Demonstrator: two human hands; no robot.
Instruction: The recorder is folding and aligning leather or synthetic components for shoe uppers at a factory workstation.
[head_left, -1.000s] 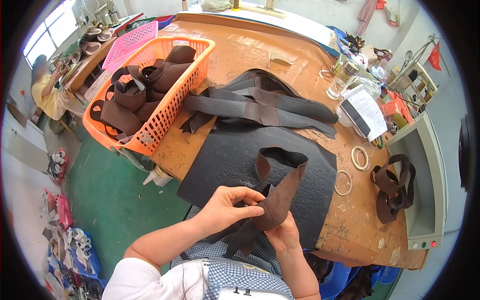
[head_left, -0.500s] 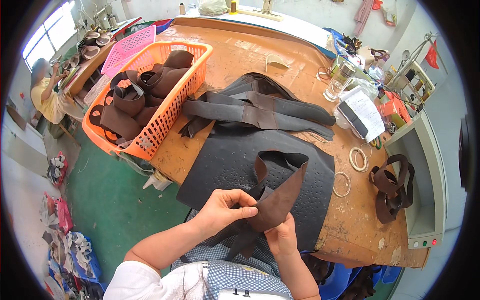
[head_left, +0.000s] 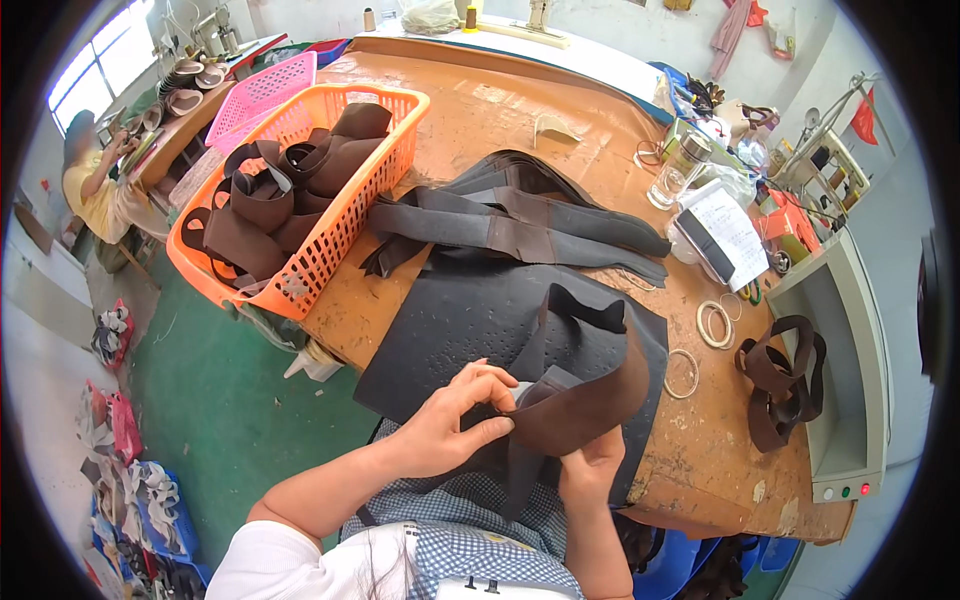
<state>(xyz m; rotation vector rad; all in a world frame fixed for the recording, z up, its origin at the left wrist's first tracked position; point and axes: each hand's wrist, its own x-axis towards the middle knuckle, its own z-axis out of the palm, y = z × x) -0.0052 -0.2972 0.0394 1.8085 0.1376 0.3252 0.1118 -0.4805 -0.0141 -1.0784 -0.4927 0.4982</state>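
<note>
A brown leather-like strip (head_left: 590, 400) with a grey inner face is bent into a loop in front of me, over a black perforated mat (head_left: 450, 340). At its left edge my left hand (head_left: 455, 420) grips it between thumb and fingers. From below, the lower edge is held by my right hand (head_left: 592, 468), whose fingers are partly hidden behind the strip. A loose end hangs down between the hands, over my checked apron (head_left: 465, 560). Beyond the mat lies a stack of long dark grey and brown strips (head_left: 540, 215).
An orange basket (head_left: 345, 215) of rolled brown strips stands at left, with a pink basket (head_left: 262, 95) behind. At right are brown loops (head_left: 785, 370), pale rings (head_left: 715, 325), a glass jar (head_left: 675, 175), papers (head_left: 725, 235) and a grey metal box (head_left: 850, 370). Someone (head_left: 95, 190) sits far left.
The strip's loop has swung right and opened wider, showing more of its grey inner side. My right hand has shifted slightly right; my left hand has stayed near the same place.
</note>
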